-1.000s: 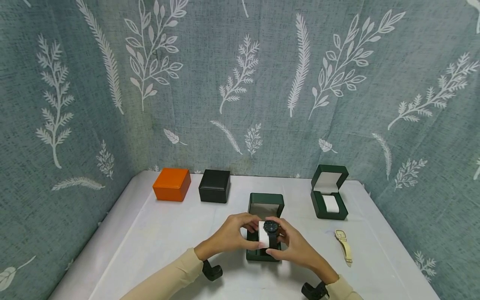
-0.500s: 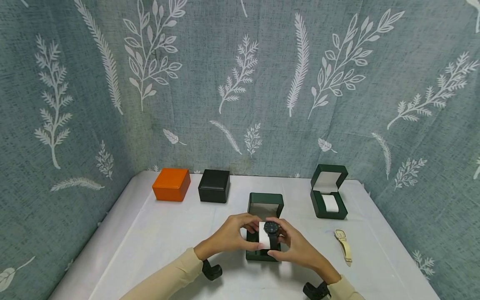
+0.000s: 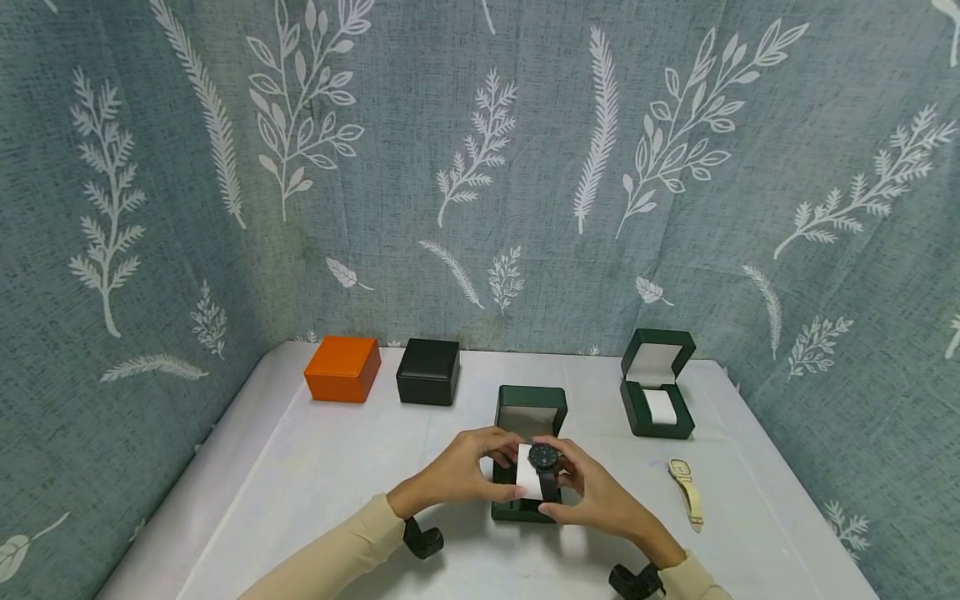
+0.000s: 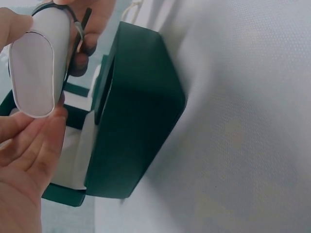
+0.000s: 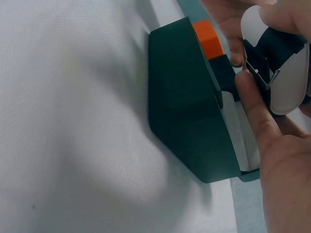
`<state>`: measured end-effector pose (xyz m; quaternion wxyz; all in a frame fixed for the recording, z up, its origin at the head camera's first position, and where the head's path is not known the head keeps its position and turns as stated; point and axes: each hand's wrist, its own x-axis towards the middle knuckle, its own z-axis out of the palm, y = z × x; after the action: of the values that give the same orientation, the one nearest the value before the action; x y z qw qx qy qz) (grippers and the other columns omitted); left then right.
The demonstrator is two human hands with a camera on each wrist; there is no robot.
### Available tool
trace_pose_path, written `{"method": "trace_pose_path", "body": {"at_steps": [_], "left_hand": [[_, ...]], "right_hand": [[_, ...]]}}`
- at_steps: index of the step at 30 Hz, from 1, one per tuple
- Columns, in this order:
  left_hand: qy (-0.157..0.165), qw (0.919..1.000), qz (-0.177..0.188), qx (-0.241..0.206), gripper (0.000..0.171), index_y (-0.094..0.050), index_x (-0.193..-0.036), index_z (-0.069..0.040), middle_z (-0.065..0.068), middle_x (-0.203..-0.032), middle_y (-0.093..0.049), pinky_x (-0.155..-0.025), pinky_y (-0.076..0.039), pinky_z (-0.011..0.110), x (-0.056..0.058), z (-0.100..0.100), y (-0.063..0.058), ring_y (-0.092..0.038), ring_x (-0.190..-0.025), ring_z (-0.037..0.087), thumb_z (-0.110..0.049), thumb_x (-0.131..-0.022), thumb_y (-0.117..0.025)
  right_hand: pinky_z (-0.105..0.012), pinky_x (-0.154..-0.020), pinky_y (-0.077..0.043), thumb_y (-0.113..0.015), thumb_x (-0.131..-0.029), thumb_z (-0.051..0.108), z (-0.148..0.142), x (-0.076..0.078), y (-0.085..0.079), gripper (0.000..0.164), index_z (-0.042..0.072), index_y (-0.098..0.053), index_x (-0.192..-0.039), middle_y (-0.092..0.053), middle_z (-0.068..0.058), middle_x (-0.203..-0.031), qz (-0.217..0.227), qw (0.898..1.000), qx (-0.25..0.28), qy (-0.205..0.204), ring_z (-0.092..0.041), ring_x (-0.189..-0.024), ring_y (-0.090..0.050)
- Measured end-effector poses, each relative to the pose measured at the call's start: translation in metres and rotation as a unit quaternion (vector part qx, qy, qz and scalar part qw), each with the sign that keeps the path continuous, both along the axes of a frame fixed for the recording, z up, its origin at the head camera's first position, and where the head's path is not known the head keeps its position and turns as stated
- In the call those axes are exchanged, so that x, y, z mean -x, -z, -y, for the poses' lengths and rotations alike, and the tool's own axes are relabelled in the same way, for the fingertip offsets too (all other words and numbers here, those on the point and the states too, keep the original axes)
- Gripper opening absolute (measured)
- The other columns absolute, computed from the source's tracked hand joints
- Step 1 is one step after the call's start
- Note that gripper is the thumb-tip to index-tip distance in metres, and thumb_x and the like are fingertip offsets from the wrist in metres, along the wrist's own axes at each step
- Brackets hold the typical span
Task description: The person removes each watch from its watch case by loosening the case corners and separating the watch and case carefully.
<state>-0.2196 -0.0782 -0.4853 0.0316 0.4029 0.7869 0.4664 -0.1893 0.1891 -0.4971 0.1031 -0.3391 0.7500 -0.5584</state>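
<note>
A white watch cushion (image 3: pixel 527 472) is held above an open green watch box (image 3: pixel 525 512) near the middle of the table. My left hand (image 3: pixel 457 471) pinches the cushion between thumb and fingers at its left side; its bare oval end (image 4: pixel 33 73) faces the left wrist camera. Around the cushion's right part goes a black watch (image 3: pixel 543 457), dial up. My right hand (image 3: pixel 596 493) grips the watch at the right, thumb near the strap's lower end and fingers behind. In the right wrist view, the strap's metal buckle (image 5: pixel 265 77) hangs unfastened beneath the cushion.
An orange box (image 3: pixel 342 370) and a black box (image 3: pixel 428 372), both closed, stand at the back left. At the back right is another open green box (image 3: pixel 663 427) with a white cushion inside. A gold watch (image 3: pixel 686 492) lies in front of it on the white tablecloth.
The black watch has shifted slightly to the right and toward me on the cushion, and my right hand has moved a little the same way. My left hand stays nearly still.
</note>
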Motion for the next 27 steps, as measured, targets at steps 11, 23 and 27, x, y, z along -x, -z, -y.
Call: {"method": "trace_pose_path", "body": {"at_steps": [11,23,27], "left_hand": [[-0.012,0.9999,0.002,-0.011,0.063,-0.063,-0.137,-0.003,0.000,-0.116,-0.065,-0.089,-0.059,0.037,0.003,0.006,-0.001,-0.070,-0.098,0.013,-0.028,-0.084,-0.087],[-0.011,0.9999,0.006,0.008,0.065,-0.063,-0.138,-0.007,-0.002,-0.116,-0.064,-0.089,-0.058,0.032,0.001,0.005,0.003,-0.069,-0.099,0.015,-0.033,-0.084,-0.087],[-0.012,0.9998,0.004,0.012,0.066,-0.062,-0.139,-0.007,-0.003,-0.116,-0.064,-0.089,-0.058,0.032,0.000,0.003,0.003,-0.069,-0.099,0.014,-0.034,-0.085,-0.086]], "right_hand": [[-0.021,-0.082,-0.052,-0.082,-0.091,0.017,-0.016,-0.003,-0.004,0.080,0.016,-0.039,-0.158,-0.053,-0.010,-0.125,0.040,0.995,-0.030,0.084,-0.012,-0.099,-0.057],[-0.024,-0.073,-0.047,-0.084,-0.089,0.017,-0.040,-0.004,-0.001,0.082,0.024,-0.040,-0.157,-0.052,-0.014,-0.132,0.070,0.985,-0.055,0.149,-0.017,-0.091,-0.053],[-0.024,-0.085,-0.052,-0.083,-0.089,0.015,-0.050,-0.006,0.002,0.082,0.021,-0.039,-0.158,-0.049,-0.017,-0.146,0.080,0.984,-0.043,0.152,-0.019,-0.109,-0.059]]}}
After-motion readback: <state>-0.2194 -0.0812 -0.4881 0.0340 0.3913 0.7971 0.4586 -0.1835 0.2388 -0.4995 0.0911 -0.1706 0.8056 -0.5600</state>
